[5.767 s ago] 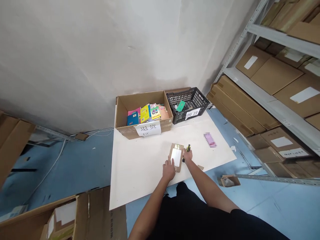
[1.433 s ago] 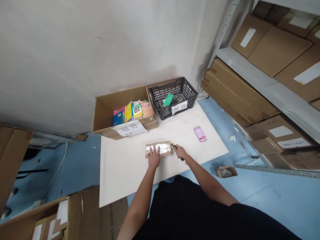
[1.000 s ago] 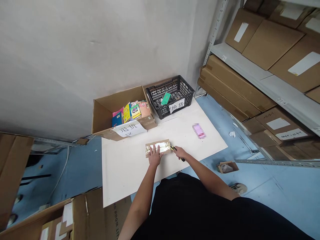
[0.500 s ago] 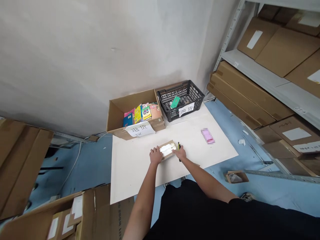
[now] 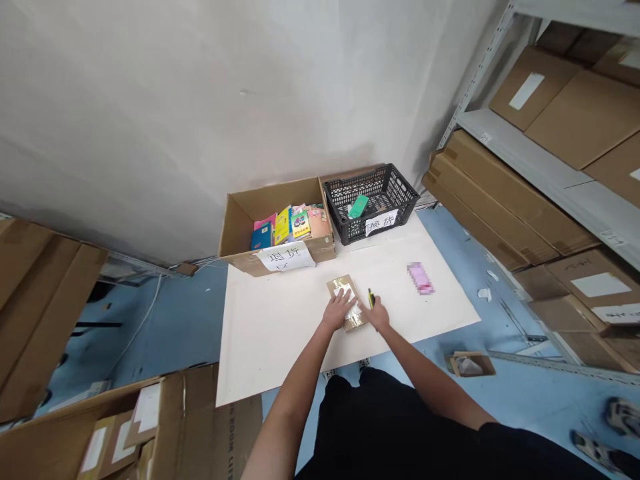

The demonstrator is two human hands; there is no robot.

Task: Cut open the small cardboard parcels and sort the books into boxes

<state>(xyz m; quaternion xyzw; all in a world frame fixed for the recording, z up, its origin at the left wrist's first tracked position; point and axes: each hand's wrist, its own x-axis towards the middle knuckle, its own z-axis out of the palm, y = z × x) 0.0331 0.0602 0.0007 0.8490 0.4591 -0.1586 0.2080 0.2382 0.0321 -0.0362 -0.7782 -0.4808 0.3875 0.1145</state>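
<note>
A small flat cardboard parcel [image 5: 341, 283] with shiny tape and a white label lies on the white table [image 5: 265, 327], its long side pointing away from me. My left hand [image 5: 338, 311] rests flat on top of it, fingers spread over the label. Beside the parcel's right edge, my right hand [image 5: 379, 315] is closed round a slim yellow and black box cutter [image 5: 371, 298], which points up and away. The thumb side of that hand is close to the parcel; whether it touches is unclear. I cannot make out the cutter's blade.
An open cardboard box [image 5: 240, 260] of colourful booklets stands at the table's back, next to a black plastic crate [image 5: 356, 230] holding a green packet [image 5: 359, 206]. A blurred pink item [image 5: 421, 278] lies right. Shelves of cartons [image 5: 575, 107] flank the right; another person's shoes [image 5: 597, 450] show lower right.
The parcel has turned from lying crosswise to pointing away from me. My left hand has gone from its left end to flat on top. The right hand still holds the cutter.
</note>
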